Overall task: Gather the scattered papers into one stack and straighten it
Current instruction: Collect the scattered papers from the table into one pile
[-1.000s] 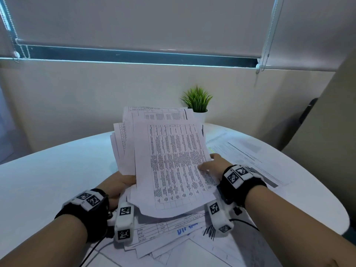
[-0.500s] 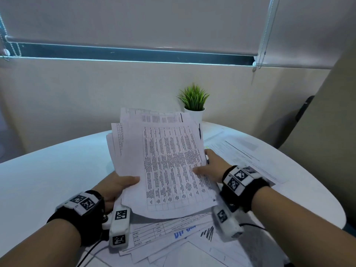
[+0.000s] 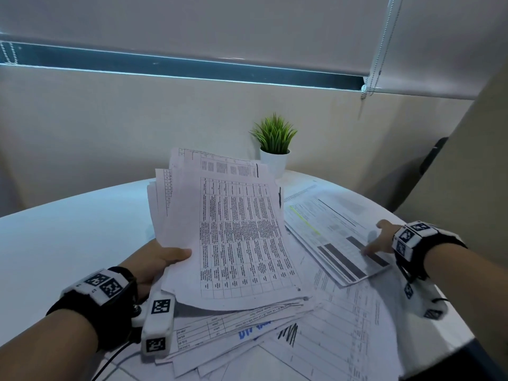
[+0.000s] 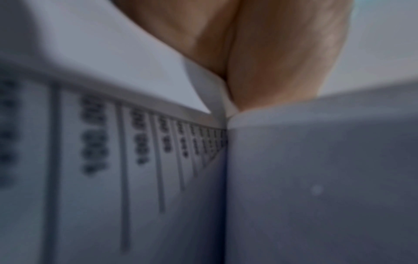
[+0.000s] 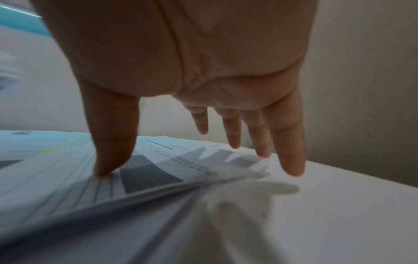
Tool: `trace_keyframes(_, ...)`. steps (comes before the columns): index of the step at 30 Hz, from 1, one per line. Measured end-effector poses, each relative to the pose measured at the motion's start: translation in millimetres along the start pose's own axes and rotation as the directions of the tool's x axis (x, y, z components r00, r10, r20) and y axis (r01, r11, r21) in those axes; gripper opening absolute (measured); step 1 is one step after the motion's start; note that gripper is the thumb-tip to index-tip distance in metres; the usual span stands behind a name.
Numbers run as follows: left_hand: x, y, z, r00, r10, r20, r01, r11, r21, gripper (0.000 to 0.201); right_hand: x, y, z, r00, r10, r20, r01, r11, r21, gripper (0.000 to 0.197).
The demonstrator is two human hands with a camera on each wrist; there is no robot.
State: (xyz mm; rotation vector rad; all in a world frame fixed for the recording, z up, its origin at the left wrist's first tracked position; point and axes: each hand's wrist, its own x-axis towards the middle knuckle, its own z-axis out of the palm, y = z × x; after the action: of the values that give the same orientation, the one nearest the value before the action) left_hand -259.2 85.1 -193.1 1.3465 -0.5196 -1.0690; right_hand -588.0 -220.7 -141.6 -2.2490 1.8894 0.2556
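Fingers (image 3: 176, 255) of left hand (image 3: 154, 264) grasp upright sheaf (image 3: 233, 237), long axis up; right hand (image 3: 380, 239) fingers released.

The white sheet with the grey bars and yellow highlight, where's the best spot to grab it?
Probably its near right corner. The white printed sheet with grey bars lies flat on the white round table, so slide the right hand's fingers under that free right edge, thumb on top; its left side is tucked beneath the paper bundle.
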Motion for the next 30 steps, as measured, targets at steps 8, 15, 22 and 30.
trace_keyframes(8, 1.0, -0.7, -0.8, 0.999, -0.012, -0.035, 0.013, 0.999, 0.029, 0.036, 6.1, -5.0, -3.3, 0.997, -0.029, 0.070, 0.032, 0.999, -0.042, 0.118)
trace_keyframes(15, 0.3, -0.2, 0.2, 0.999, -0.009, -0.037, 0.011, 0.999, 0.043, 0.035, 4.6, -3.4, -8.9, 0.998, -0.062, -0.024, 0.059, 0.993, -0.103, 0.053)
trace_keyframes(22, 1.0, -1.0, -1.2, 0.999, -0.015, -0.040, 0.016, 0.999, 0.038, 0.037, 15.9, -1.3, -24.1, 0.996, -0.064, -0.066, 0.044, 0.961, -0.273, 0.039)
trace_keyframes(30, 2.7, 0.2, -2.9, 0.999, -0.020, -0.044, 0.023, 0.998, 0.064, 0.034, -29.2, -17.9, -87.3, 0.961, -0.191, -0.202, 0.077, 0.882, -0.465, 0.034)
